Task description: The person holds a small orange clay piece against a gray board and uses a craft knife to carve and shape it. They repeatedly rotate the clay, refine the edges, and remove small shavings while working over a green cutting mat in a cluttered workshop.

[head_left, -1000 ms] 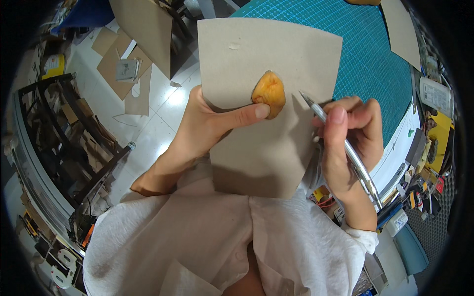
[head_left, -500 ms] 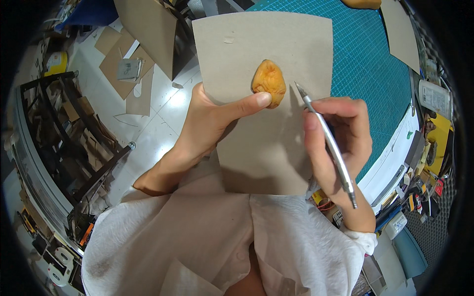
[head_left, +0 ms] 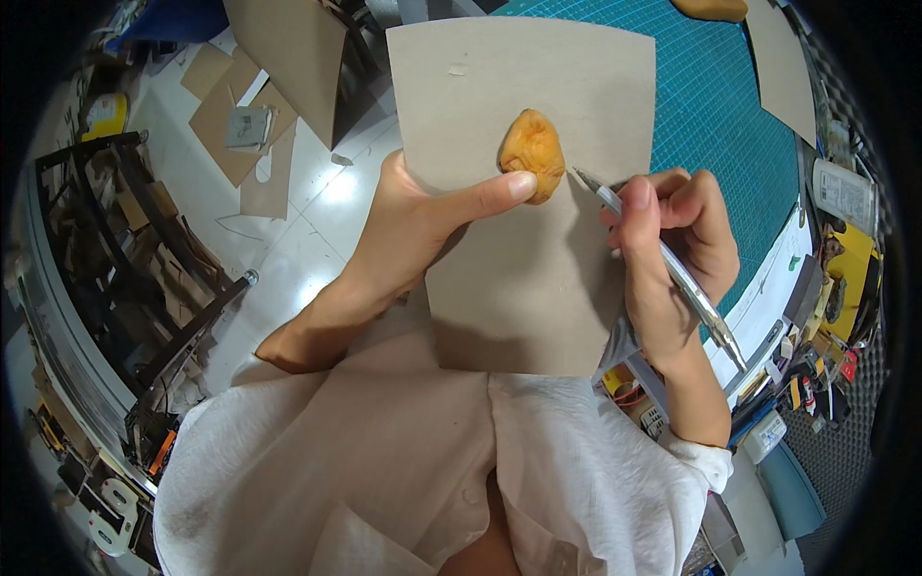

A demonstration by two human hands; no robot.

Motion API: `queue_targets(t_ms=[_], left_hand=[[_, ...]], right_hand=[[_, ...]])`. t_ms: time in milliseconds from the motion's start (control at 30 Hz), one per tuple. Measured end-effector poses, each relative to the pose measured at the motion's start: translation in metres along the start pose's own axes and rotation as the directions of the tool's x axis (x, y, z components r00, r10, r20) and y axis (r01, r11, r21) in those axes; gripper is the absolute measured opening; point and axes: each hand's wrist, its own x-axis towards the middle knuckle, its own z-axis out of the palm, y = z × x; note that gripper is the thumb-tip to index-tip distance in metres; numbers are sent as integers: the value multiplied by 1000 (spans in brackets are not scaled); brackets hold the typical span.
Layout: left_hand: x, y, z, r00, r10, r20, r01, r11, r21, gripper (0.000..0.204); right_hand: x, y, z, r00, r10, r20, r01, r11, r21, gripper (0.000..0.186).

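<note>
A greyish-tan board [head_left: 523, 278] lies in front of my body, its left edge gripped by my left hand [head_left: 408, 226]. The thumb reaches over the top and presses the lower end of an orange-yellow, clay-like lump [head_left: 534, 144]; the fingers are hidden under the board. Creases and bumps cover the lump's surface. Between the thumb and fingers of my right hand [head_left: 672, 240] is a slim silver pen-shaped tool [head_left: 699, 302] with a narrow pointed tip. That tip hovers just right of the lump, apart from it, and the shaft slants down to the right.
Under the board's right side spreads a teal cutting mat [head_left: 725, 134], with another orange-yellow lump [head_left: 709, 8] at its far edge. Tools and small items crowd the right [head_left: 816, 384]. A dark metal frame rack [head_left: 125, 240] and cardboard pieces [head_left: 264, 163] are on the left.
The board and lump have shifted slightly right and away from me. My right hand has moved right and turned, so the tool lies more slanted, its tip still beside the lump.
</note>
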Motion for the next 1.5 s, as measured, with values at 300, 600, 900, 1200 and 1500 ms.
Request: queue_targets(t_ms=[300,600,900,1200,1500], left_hand=[[-1,2,1,1000,-7,-18,7,999,37,44],[-1,0,0,1000,-1,-9,1,1000,24,43],[-1,1,1,1000,-7,-17,7,1000,11,46],[-1,1,1,1000,3,-11,-2,1000,26,44],[0,1,0,1000,6,1,-6,1000,14,42]], right_hand=[[2,4,3,997,-69,14,70,992,-108,28],[1,3,3,996,-88,18,90,986,-141,27],[1,4,3,994,-104,29,107,982,-154,27],[0,5,3,995,-99,22,101,983,-153,27],[-1,4,4,995,-95,19,96,983,-153,27]])
